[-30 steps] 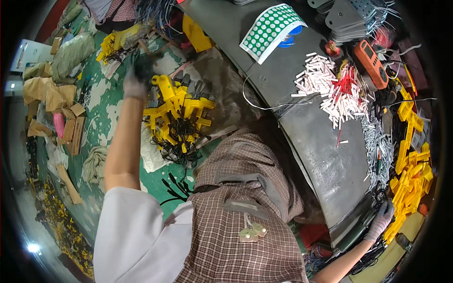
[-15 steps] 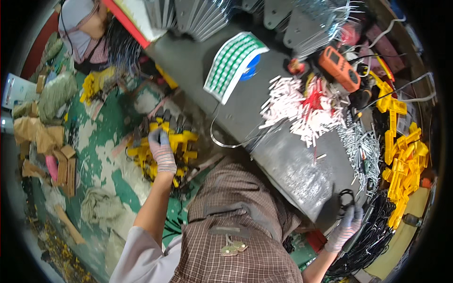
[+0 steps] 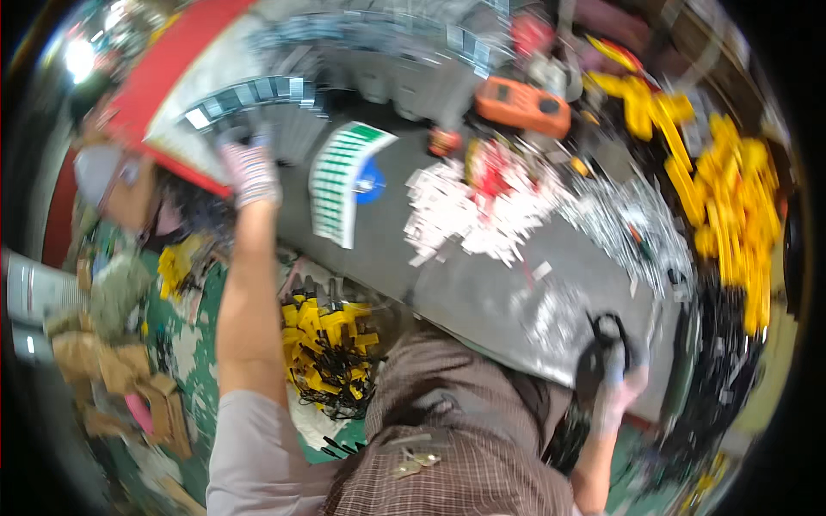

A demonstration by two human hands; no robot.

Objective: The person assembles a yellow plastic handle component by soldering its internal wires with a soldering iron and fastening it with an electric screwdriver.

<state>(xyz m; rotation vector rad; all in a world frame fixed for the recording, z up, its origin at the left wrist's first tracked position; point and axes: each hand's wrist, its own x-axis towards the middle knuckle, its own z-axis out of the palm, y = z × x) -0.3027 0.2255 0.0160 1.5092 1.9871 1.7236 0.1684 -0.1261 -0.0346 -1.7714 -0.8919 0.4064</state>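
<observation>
My left hand, in a striped glove, reaches to the near end of a fan of flat grey plates at the far left of the bench. Its fingers are smeared by motion, so whether they grip a plate cannot be told. Low at the right, my right hand, also gloved, is closed on a small loop of black cable, which stands up above its fingers over the bench's near right corner.
On the dark bench lie a green-and-white sheet over a blue disc, white sleeves, silvery pins and an orange meter. Yellow parts line the right edge; more yellow pieces sit below, left.
My left hand has left the yellow pieces below the bench and moved up to the grey plates. My right hand keeps the cable loop, slightly higher. The head view has shifted and blurred.
</observation>
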